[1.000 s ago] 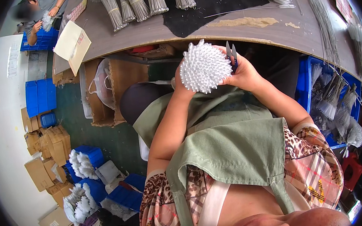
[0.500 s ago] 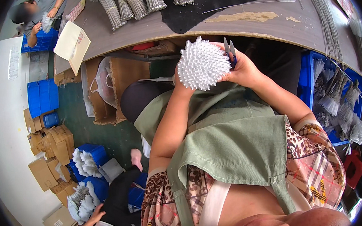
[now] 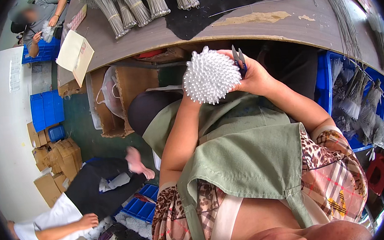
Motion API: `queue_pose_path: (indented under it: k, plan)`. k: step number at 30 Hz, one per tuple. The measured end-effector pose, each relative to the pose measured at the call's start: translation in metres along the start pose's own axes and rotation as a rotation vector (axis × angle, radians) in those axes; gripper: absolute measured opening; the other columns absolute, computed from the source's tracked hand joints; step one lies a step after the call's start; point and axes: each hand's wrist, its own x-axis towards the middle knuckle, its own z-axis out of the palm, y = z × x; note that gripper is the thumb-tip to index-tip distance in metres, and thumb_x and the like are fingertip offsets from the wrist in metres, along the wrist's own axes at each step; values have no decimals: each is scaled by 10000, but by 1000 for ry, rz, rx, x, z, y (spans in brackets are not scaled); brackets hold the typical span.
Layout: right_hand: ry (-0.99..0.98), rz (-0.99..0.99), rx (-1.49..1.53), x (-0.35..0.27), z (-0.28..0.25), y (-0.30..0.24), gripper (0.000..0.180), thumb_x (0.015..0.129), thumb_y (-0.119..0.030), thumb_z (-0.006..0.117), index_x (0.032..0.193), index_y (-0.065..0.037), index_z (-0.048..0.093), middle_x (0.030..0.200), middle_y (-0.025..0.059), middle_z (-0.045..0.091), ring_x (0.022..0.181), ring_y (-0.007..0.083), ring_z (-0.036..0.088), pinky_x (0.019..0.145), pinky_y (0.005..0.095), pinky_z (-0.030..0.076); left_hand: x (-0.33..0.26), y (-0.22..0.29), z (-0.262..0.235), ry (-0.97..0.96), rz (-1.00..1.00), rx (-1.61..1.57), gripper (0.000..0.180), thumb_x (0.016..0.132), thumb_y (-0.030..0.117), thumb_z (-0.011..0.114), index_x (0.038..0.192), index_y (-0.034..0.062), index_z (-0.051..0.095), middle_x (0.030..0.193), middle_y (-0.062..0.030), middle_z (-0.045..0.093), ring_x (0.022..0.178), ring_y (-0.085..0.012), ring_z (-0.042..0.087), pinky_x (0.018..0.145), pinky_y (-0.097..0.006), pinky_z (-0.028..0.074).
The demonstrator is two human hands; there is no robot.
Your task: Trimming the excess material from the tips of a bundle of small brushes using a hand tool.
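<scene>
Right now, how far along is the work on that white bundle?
Done: tied grey bundles lie on the workbench. In hand: the left hand, mostly hidden, holds the white-tipped bundle, and the right hand holds dark snips at its edge. Left: more white-tipped bundles fill the blue bin; how much trimming remains can't be judged.

- Workshop, probably small assembly floor.
- Long worktable [image 3: 257,34] carrying bundled wire stems [image 3: 134,6].
- Blue bins [image 3: 47,110], cardboard boxes [image 3: 60,156] on floor; co-workers nearby.
</scene>
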Motion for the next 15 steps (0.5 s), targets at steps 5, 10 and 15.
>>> queue_pose_path:
  k: [5,10,15]
  plan:
    - [-9,8,-16,1,1,-1,793,616,7,797,1312,-52,423,1226,25,525,1092,89,476,931,261,399,-28,-9,29,151,-564,-1964,465,900,296,507,1293,73,395,1256,-69,495,1188,-199,437,1054,-346,293]
    - [3,51,-27,0,-1,-1,794,612,9,799,1312,-65,431,1190,6,538,1026,75,487,897,246,404,-37,-11,33,109,-610,-1905,451,895,301,514,1273,74,415,1237,-68,503,1169,-197,452,1049,-351,301]
    - [1,21,-66,-1,-2,-1,802,609,4,803,1315,-69,431,1170,-1,546,993,63,481,881,239,405,-26,-2,21,128,-695,-1748,358,859,276,552,1192,145,543,1213,-36,533,1167,-218,461,1040,-383,299]
